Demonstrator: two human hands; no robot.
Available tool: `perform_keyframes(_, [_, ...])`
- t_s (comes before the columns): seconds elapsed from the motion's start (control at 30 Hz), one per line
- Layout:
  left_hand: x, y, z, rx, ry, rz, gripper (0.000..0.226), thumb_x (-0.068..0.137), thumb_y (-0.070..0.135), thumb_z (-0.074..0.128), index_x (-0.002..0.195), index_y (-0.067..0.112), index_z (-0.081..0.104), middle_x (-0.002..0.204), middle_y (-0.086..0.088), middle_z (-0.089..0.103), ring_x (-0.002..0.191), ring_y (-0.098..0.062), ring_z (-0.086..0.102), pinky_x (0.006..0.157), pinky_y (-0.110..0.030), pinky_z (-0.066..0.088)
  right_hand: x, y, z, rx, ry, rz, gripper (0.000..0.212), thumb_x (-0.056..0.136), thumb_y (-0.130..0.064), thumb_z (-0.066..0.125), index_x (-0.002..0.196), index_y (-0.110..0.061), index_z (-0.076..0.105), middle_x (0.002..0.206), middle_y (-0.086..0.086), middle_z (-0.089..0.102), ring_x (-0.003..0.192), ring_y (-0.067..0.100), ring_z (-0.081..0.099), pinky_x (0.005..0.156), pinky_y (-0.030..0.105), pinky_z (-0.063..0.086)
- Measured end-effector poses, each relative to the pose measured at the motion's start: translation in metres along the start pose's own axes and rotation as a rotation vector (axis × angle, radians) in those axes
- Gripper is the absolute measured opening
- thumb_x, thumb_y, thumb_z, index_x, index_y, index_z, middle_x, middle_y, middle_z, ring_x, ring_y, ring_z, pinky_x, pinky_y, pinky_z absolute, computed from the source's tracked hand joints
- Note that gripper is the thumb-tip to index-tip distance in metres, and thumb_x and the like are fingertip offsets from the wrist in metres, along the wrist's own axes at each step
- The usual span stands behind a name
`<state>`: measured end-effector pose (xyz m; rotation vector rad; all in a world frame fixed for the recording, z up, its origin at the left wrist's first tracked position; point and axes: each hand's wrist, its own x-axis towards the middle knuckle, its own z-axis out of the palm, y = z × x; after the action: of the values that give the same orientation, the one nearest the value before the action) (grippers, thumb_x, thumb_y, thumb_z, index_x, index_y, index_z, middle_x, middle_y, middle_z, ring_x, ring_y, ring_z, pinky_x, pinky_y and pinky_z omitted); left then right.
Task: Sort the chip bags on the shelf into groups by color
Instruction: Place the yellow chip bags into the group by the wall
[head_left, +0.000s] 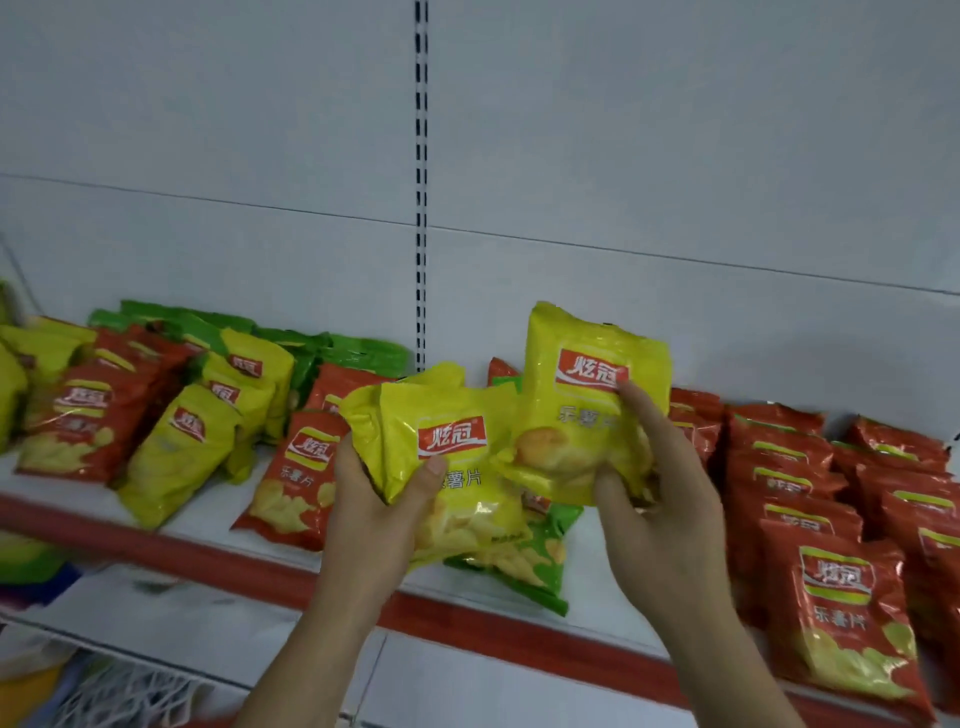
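At frame centre: we hold two yellow chip bags — our left hand (382, 499) is clamped on the crumpled yellow bag (441, 457), our right hand (660, 488) on the upright yellow bag (587, 400).
Done: red bags (810, 493) grouped at right.
Left: mixed pile (171, 405) at left — red, yellow, green; one green bag (530, 566) lies below our hands.
Surface: white shelf (208, 519), red front edge, white slotted back panel (260, 156).

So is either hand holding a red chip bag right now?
No, the left hand and the right hand each grip a yellow bag; the red bags lie on the shelf.
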<state>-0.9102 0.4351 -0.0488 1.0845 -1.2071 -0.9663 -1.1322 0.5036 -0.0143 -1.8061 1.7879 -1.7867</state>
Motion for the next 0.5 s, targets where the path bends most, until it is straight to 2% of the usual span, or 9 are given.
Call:
perform_keyframes(0.1, [0.008, 0.004, -0.042, -0.016, 0.018, -0.001, 0.076, 0.078, 0.052, 0.088, 0.142, 0.043, 0.049, 0.127, 0.023, 0.069, 0.115, 0.000, 0.067, 0.097, -0.039, 0.056, -0.018, -0.031, 0.048, 0.079, -0.142, 0.032, 0.070, 0.084, -0.015, 0.057, 0.149, -0.042, 0.055, 0.118, -0.008, 0.062, 0.083, 0.009, 0.062, 0.067, 0.009, 0.042])
perform_keyframes(0.2, [0.016, 0.007, -0.089, -0.007, 0.068, 0.014, 0.085, 0.076, 0.059, 0.087, 0.148, 0.042, 0.045, 0.133, 0.022, 0.066, 0.118, -0.001, 0.066, 0.100, -0.040, 0.055, -0.033, -0.063, 0.095, 0.125, -0.237, 0.057, 0.071, 0.084, -0.022, 0.057, 0.151, -0.045, 0.053, 0.124, -0.010, 0.058, 0.079, 0.006, 0.062, 0.064, 0.009, 0.043])
perform_keyframes(0.3, [0.020, 0.008, -0.140, 0.028, 0.134, 0.044, 0.091, 0.075, 0.061, 0.076, 0.154, 0.034, 0.039, 0.135, 0.023, 0.062, 0.118, 0.008, 0.061, 0.097, -0.029, 0.052, -0.049, -0.092, 0.144, 0.164, -0.327, 0.016, 0.076, 0.085, -0.025, 0.061, 0.156, -0.047, 0.045, 0.131, -0.013, 0.055, 0.090, 0.003, 0.064, 0.069, 0.010, 0.047])
perform_keyframes(0.4, [0.024, 0.006, -0.191, 0.078, 0.179, 0.059, 0.077, 0.080, 0.060, 0.065, 0.149, 0.036, 0.042, 0.134, 0.025, 0.059, 0.111, 0.019, 0.057, 0.085, -0.010, 0.048, -0.066, -0.118, 0.192, 0.222, -0.411, 0.008, 0.085, 0.085, -0.023, 0.065, 0.158, -0.055, 0.035, 0.135, -0.013, 0.052, 0.103, 0.005, 0.064, 0.076, 0.018, 0.054])
perform_keyframes(0.43, [0.026, 0.005, -0.207, 0.080, 0.192, 0.059, 0.071, 0.083, 0.059, 0.063, 0.148, 0.038, 0.042, 0.135, 0.025, 0.059, 0.111, 0.018, 0.057, 0.086, -0.012, 0.048, -0.071, -0.126, 0.207, 0.224, -0.436, -0.003, 0.087, 0.087, -0.021, 0.067, 0.159, -0.056, 0.032, 0.137, -0.013, 0.051, 0.106, 0.003, 0.062, 0.076, 0.016, 0.053])
perform_keyframes(0.5, [0.028, 0.001, -0.239, 0.078, 0.217, 0.041, 0.068, 0.090, 0.058, 0.060, 0.152, 0.042, 0.038, 0.140, 0.024, 0.057, 0.120, 0.004, 0.057, 0.092, -0.022, 0.048, -0.079, -0.143, 0.234, 0.216, -0.490, -0.022, 0.091, 0.091, -0.019, 0.072, 0.159, -0.059, 0.027, 0.145, -0.014, 0.048, 0.112, -0.006, 0.056, 0.078, 0.011, 0.049])
